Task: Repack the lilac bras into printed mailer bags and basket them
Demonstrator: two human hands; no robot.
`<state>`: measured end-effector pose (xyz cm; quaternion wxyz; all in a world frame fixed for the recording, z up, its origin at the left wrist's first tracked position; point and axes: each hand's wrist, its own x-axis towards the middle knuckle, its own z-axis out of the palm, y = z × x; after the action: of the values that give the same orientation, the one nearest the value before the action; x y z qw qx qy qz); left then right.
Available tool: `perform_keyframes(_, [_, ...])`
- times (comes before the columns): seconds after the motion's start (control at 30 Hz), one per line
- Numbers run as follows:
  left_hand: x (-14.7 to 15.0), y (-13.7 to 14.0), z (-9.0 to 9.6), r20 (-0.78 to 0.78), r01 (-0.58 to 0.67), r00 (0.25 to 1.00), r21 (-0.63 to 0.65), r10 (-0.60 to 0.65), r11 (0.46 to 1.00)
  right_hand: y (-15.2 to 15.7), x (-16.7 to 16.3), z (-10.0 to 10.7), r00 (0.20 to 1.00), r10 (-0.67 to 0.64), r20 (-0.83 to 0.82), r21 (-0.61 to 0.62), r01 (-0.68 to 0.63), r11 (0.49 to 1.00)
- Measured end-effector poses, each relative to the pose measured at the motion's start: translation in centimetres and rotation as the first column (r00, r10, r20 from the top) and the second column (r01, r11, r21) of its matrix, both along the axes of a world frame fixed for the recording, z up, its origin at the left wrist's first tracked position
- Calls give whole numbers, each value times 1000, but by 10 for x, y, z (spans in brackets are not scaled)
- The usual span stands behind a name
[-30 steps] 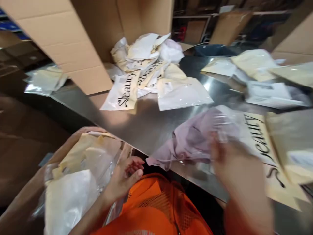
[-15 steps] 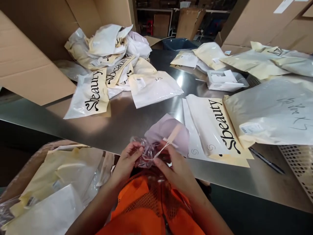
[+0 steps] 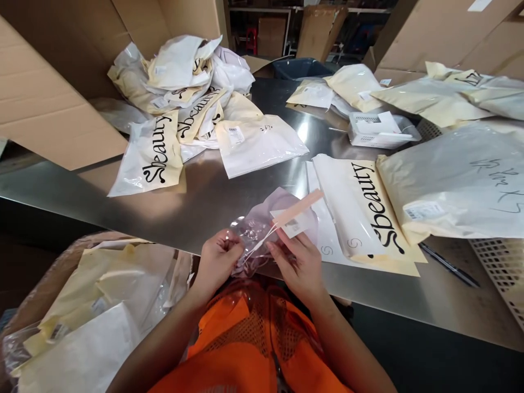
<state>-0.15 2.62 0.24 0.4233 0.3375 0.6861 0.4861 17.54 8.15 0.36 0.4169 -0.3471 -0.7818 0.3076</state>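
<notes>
A lilac garment (image 3: 268, 206) with smooth rounded parts lies at the table's front edge, partly covered by a clear plastic bag (image 3: 249, 232). My left hand (image 3: 219, 262) is closed, pinching the bag's crumpled left side between thumb and fingers. From the garment a white string runs to a long pink hang tag (image 3: 301, 207) and a white printed tag (image 3: 292, 224). My right hand (image 3: 301, 262) has its bent fingers at these tags, with the fingertips partly behind them. The garment's lower part is bunched between both hands.
White "Sbeauty" mailing bags (image 3: 350, 210) lie right of the garment, beside a full bag (image 3: 454, 180) and a pen (image 3: 450, 265). More bags spill from a cardboard box (image 3: 53, 98) at left. Below left stands a bin of packages (image 3: 123, 273). A white basket (image 3: 370, 134) sits farther back.
The clear plastic has spread from a bunched wad over the garment. The tags have turned toward the right and the white printed one now shows. My left hand has tightened into a pinch.
</notes>
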Motion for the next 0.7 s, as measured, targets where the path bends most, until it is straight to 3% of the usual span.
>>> perform_keyframes(0.07, [0,3,6,-75,209,974,-84,-215,974,6,2,8,997,-16,74,107,8,994])
perform_keyframes(0.13, [-2,7,11,-95,447,883,-126,-460,885,15,6,20,983,52,174,59,-63,996])
perform_keyframes(0.23, [-4,11,11,-19,700,713,-25,-701,714,28,10,35,927,242,286,-265,-166,950])
perform_keyframes(0.3, [-5,11,7,148,738,662,39,-735,673,36,14,39,902,322,287,-438,-175,882])
perform_keyframes(0.37, [-5,11,2,420,729,611,34,-672,684,43,23,39,938,273,213,-506,-133,852])
perform_keyframes(0.4, [-5,11,1,535,712,588,13,-606,702,47,30,38,970,182,160,-511,-76,856])
perform_keyframes(0.47, [-10,13,0,645,612,620,-40,-448,790,55,47,38,990,-140,36,-460,141,877])
perform_keyframes(0.5, [-14,17,0,633,502,689,-67,-352,862,59,57,39,940,-338,-45,-404,293,867])
perform_keyframes(0.57, [-23,26,0,538,223,831,-95,-138,970,67,70,43,714,-642,-279,-291,574,765])
perform_keyframes(0.63, [-30,38,-5,473,22,881,-95,26,995,69,67,48,488,-708,-510,-246,706,664])
perform_keyframes(0.67, [-30,43,-10,453,-30,888,-103,74,994,65,57,50,454,-682,-573,-233,708,667])
perform_keyframes(0.7, [-28,48,-16,437,-57,894,-113,102,992,57,42,53,484,-643,-593,-210,678,705])
